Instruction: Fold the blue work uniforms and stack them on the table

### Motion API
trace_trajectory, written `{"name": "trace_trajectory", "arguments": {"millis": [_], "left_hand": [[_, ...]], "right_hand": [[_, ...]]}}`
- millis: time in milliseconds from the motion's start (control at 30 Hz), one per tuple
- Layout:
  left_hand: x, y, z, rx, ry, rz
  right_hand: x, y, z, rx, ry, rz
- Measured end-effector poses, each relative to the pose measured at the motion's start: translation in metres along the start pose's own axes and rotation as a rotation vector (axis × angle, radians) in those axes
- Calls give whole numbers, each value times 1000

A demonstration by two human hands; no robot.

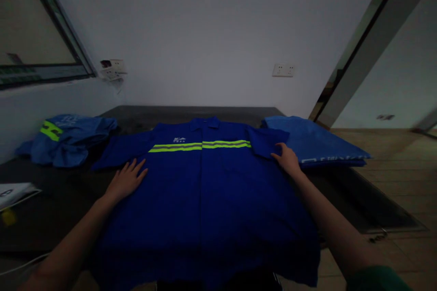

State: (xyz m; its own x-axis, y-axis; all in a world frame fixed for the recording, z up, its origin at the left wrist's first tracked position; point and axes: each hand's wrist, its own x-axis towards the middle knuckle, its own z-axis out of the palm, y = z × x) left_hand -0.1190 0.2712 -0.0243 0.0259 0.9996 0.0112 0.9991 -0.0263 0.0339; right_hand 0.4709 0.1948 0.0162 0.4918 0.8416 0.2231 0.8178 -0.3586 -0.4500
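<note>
A dark blue short-sleeved work shirt (170,200) lies spread front up, its collar at the far side and its lower part hanging over the near table edge. A yellow-green and grey reflective band crosses the chest, with a small white print above it. My left hand (127,179) rests flat on the shirt's left side below the sleeve, fingers spread. At the lower edge of the right sleeve, my right hand (287,160) touches the cloth with bent fingers, a gap showing between thumb and forefinger.
Folded blue garments (314,141) lie stacked on the right of the dark table (355,200). A crumpled blue garment (73,141) with a yellow-green band lies at left. Nearer are a white item (15,193) and a cable (25,263). A wall (205,54) with sockets stands behind.
</note>
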Motion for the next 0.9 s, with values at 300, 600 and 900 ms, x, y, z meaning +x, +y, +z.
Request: {"name": "trace_trajectory", "arguments": {"millis": [300,600,900], "left_hand": [[-7,-8,6,42,21,0],[-5,-8,8,156,282,138],[13,-30,23,48,185,202]], "right_hand": [[24,3,9,426,-163,129],[39,0,21,157,26,-114],[92,-31,-32,6,201,-422]]}}
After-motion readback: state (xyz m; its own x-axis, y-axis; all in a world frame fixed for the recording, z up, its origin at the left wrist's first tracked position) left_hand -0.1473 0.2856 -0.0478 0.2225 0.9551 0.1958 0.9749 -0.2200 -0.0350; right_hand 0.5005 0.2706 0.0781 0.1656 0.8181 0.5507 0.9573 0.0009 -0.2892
